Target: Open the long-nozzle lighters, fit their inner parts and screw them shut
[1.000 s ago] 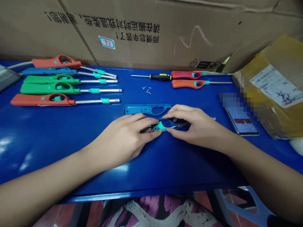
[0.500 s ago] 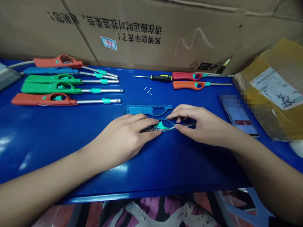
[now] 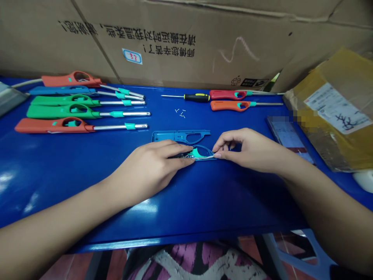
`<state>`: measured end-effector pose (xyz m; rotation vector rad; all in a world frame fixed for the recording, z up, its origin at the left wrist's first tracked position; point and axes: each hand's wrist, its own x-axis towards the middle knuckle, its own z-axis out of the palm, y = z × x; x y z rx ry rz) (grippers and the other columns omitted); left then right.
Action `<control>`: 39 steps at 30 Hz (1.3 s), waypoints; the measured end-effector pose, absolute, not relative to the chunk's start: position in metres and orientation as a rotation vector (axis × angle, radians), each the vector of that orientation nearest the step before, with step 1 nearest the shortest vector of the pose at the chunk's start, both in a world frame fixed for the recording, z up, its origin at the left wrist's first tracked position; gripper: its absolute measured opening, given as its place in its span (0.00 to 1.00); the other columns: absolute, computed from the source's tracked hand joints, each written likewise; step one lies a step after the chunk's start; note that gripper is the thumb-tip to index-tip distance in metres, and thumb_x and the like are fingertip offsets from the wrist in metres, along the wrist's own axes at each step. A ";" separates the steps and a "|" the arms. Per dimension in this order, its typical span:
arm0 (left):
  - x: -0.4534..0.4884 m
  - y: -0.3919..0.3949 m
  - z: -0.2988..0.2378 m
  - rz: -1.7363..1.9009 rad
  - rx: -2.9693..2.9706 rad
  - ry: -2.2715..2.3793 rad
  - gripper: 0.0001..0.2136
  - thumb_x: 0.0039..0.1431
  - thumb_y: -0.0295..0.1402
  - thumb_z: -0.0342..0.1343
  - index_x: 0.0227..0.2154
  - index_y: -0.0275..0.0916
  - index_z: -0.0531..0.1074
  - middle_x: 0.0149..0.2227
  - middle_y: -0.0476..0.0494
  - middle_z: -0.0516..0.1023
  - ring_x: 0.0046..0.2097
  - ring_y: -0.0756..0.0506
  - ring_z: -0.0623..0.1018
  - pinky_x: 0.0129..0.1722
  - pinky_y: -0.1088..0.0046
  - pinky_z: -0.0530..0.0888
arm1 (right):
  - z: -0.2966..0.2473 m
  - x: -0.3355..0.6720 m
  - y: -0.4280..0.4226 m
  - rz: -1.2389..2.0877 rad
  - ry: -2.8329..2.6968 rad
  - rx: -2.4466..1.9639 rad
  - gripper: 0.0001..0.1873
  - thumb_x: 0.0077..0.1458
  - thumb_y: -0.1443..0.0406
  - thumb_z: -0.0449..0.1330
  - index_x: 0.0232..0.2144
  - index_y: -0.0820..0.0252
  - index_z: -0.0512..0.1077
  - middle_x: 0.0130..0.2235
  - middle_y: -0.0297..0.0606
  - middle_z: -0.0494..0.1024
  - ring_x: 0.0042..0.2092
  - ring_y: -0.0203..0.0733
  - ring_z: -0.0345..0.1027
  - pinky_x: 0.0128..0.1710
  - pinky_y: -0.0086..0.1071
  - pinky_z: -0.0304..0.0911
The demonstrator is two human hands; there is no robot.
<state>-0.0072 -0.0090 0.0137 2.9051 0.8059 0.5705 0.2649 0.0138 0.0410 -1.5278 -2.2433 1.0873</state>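
Observation:
An opened blue lighter [image 3: 207,149] lies on the table, its green trigger [image 3: 199,153] and a thin pale wire showing inside the shell. Across its handle end my left hand [image 3: 159,163] is closed, thumb and fingers on both sides, covering most of that end. Thumb and forefinger of my right hand [image 3: 243,149] pinch the front tip of the same lighter, where the wire comes out; the metal tube cannot be made out behind the fingers. Just behind lies the loose blue shell half [image 3: 167,135], inner side up.
Several assembled lighters [image 3: 58,125] lie in a row at the left. Small screws [image 3: 181,113], a screwdriver [image 3: 196,97], a red lighter [image 3: 224,95] and an orange lighter [image 3: 230,105] are at the back. A phone [image 3: 287,136] and taped box [image 3: 335,112] stand right; cardboard [image 3: 163,74] walls the back.
My right hand's fingers have closed into a pinch at the lighter's front tip. The metal tube seen under that hand before no longer shows. My left hand stays on the handle end.

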 end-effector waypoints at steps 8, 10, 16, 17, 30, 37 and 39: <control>-0.008 -0.008 0.022 0.728 2.639 0.896 0.10 0.68 0.30 0.54 0.43 0.40 0.82 0.53 0.43 0.81 0.50 0.43 0.82 0.52 0.66 0.79 | 0.036 0.265 0.017 0.967 -2.153 -1.387 0.08 0.58 0.61 0.62 0.34 0.57 0.80 0.33 0.36 0.82 0.34 0.40 0.74 0.35 0.34 0.69; -0.013 -0.001 0.032 0.831 2.611 1.006 0.09 0.67 0.33 0.57 0.39 0.40 0.82 0.50 0.43 0.82 0.48 0.44 0.82 0.53 0.66 0.78 | 0.031 0.263 0.017 0.710 -2.102 -1.334 0.07 0.58 0.63 0.62 0.37 0.59 0.79 0.36 0.38 0.79 0.33 0.38 0.71 0.37 0.35 0.69; -0.033 0.025 0.039 0.605 2.700 1.373 0.16 0.66 0.44 0.57 0.47 0.38 0.79 0.46 0.38 0.81 0.48 0.36 0.78 0.51 0.53 0.75 | 0.014 0.262 0.020 0.491 -2.198 -1.281 0.13 0.59 0.66 0.61 0.47 0.61 0.77 0.45 0.43 0.74 0.39 0.40 0.70 0.42 0.37 0.69; -0.035 0.028 0.036 0.547 2.705 1.379 0.17 0.66 0.44 0.57 0.48 0.38 0.79 0.45 0.37 0.81 0.48 0.35 0.78 0.52 0.52 0.74 | 0.013 0.262 0.020 0.500 -2.210 -1.286 0.13 0.59 0.66 0.61 0.47 0.60 0.76 0.45 0.43 0.74 0.40 0.41 0.70 0.43 0.38 0.69; -0.029 0.032 0.024 0.560 2.524 1.302 0.13 0.60 0.43 0.61 0.39 0.38 0.75 0.39 0.42 0.78 0.42 0.42 0.77 0.44 0.64 0.74 | 0.012 0.256 0.015 0.537 -2.178 -1.318 0.08 0.58 0.65 0.62 0.41 0.58 0.71 0.40 0.38 0.76 0.36 0.38 0.69 0.39 0.35 0.67; -0.026 0.023 0.028 0.597 2.476 1.224 0.05 0.63 0.32 0.53 0.40 0.38 0.70 0.37 0.46 0.79 0.37 0.46 0.79 0.37 0.72 0.73 | 0.026 0.253 0.009 0.680 -2.123 -1.324 0.12 0.59 0.61 0.62 0.44 0.58 0.75 0.35 0.34 0.78 0.33 0.37 0.70 0.37 0.33 0.67; -0.026 0.020 0.031 0.557 2.518 1.201 0.08 0.62 0.28 0.50 0.43 0.38 0.68 0.41 0.45 0.79 0.39 0.46 0.79 0.38 0.72 0.73 | 0.031 0.254 0.007 0.685 -2.146 -1.322 0.16 0.59 0.59 0.63 0.48 0.58 0.75 0.35 0.34 0.79 0.33 0.37 0.70 0.36 0.33 0.67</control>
